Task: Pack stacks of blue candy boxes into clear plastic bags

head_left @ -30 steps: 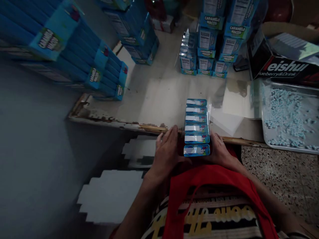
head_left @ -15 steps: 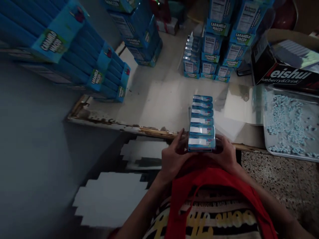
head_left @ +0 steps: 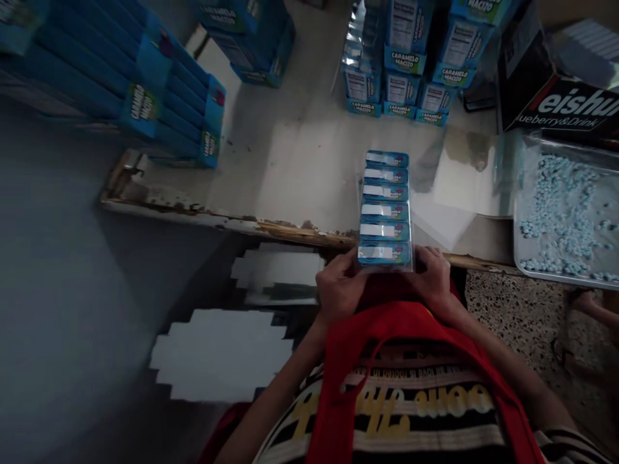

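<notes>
Together, left hand (head_left: 339, 287) and right hand (head_left: 432, 277) close around the near end of wrapped blue packs (head_left: 385, 211), overhanging the table (head_left: 300, 161) (edge chipped); wall (head_left: 48, 290) at nine o'clock; tray (head_left: 602, 200) at three.

Here's the pack row (head_left: 384, 211), over the table's (head_left: 300, 161) edge; left hand (head_left: 341, 287) at seven o'clock, right hand (head_left: 431, 277) at five; stacked boxes (head_left: 402, 61) at twelve; carton (head_left: 527, 84) at two; tray (head_left: 604, 200) at three, candies (head_left: 561, 200) in it!
</notes>
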`<state>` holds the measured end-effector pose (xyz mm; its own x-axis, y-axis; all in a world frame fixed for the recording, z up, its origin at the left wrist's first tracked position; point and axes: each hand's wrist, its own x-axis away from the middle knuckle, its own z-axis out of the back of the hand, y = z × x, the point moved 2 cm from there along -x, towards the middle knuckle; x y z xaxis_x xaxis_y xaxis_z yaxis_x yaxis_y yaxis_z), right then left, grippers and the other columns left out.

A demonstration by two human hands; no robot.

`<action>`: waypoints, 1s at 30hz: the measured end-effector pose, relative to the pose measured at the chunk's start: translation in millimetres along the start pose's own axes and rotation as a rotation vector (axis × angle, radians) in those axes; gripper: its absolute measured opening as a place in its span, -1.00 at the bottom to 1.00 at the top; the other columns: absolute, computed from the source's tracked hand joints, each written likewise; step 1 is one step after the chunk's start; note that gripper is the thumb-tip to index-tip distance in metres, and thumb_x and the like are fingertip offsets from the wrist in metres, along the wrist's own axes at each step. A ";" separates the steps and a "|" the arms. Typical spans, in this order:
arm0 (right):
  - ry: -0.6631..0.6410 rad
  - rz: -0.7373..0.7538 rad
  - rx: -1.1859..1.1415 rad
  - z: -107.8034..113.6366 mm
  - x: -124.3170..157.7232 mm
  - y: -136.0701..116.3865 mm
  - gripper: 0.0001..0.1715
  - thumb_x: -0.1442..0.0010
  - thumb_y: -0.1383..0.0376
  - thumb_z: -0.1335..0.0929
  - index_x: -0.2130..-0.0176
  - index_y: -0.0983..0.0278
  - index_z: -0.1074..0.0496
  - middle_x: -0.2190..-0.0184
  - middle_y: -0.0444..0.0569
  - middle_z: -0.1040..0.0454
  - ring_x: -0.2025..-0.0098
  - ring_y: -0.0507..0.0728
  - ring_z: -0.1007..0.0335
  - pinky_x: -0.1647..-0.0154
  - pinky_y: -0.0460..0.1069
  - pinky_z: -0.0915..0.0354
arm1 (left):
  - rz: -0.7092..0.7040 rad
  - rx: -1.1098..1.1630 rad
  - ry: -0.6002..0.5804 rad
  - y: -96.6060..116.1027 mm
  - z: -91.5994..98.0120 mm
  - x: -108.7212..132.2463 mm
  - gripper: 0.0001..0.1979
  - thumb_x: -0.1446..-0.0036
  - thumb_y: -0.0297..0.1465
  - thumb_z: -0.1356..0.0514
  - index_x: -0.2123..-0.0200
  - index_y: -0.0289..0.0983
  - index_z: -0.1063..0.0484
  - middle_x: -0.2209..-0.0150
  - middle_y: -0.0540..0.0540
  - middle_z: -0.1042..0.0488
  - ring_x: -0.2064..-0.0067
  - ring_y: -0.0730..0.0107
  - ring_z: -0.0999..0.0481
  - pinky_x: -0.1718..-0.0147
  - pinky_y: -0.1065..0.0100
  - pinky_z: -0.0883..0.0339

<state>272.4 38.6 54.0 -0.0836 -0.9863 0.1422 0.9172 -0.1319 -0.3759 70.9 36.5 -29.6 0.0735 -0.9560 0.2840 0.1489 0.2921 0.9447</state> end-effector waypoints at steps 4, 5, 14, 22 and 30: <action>0.040 0.002 0.019 0.6 3.6 2.2 -0.69 -0.24 0.12 -0.52 0.03 0.13 -0.71 0.24 -0.03 -0.72 0.19 0.25 -0.58 0.05 0.14 -0.48 | 0.007 -0.038 0.055 0.5 -4.5 7.3 -0.72 -0.14 -0.17 -0.44 0.16 -0.21 -0.75 0.38 -0.02 -0.63 0.34 0.32 -0.51 0.27 0.33 -0.38; 0.032 0.004 0.028 1.1 4.2 3.7 -0.70 -0.24 0.12 -0.53 0.04 0.13 -0.71 0.23 -0.03 -0.72 0.18 0.25 -0.59 0.05 0.13 -0.48 | 0.003 -0.051 0.052 -1.0 -4.9 8.1 -0.69 -0.14 -0.14 -0.46 0.14 -0.20 -0.76 0.39 -0.02 -0.62 0.35 0.31 -0.51 0.27 0.32 -0.37; 0.001 0.078 0.111 11.3 18.4 7.5 -0.73 -0.39 0.15 -0.38 0.24 0.18 -0.67 0.36 -0.02 -0.70 0.32 0.17 -0.60 0.25 0.01 -0.37 | 0.136 -0.013 -0.029 -7.9 3.0 11.2 -0.53 -0.09 -0.19 -0.40 -0.05 -0.21 -0.60 0.29 -0.04 -0.70 0.27 0.21 -0.67 0.19 0.27 -0.50; 0.058 0.046 -0.059 45.1 28.3 -4.5 -0.79 -0.25 0.22 -0.36 0.10 0.20 -0.45 0.38 -0.12 -0.52 0.38 0.10 -0.41 0.25 0.01 -0.33 | 0.173 0.174 -0.166 1.3 18.7 13.3 -0.57 0.01 -0.28 -0.30 0.04 -0.20 -0.40 0.43 0.07 -0.52 0.39 0.36 -0.53 0.34 0.36 -0.38; -0.030 -0.216 -0.683 44.5 -18.7 9.8 -0.34 -0.48 -0.16 -0.23 -0.27 0.20 -0.43 -0.22 0.11 -0.57 -0.24 0.26 -0.53 -0.21 0.17 -0.50 | 0.161 0.383 -0.009 -2.1 26.6 -41.0 -0.37 -0.36 0.00 -0.23 -0.29 -0.30 -0.35 -0.11 -0.31 -0.61 -0.11 0.17 -0.64 -0.12 0.20 -0.52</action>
<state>300.3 60.2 88.4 -0.2165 -0.9292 0.2996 0.4318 -0.3664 -0.8242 41.3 74.4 -38.9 0.0574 -0.8995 0.4331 -0.2418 0.4084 0.8802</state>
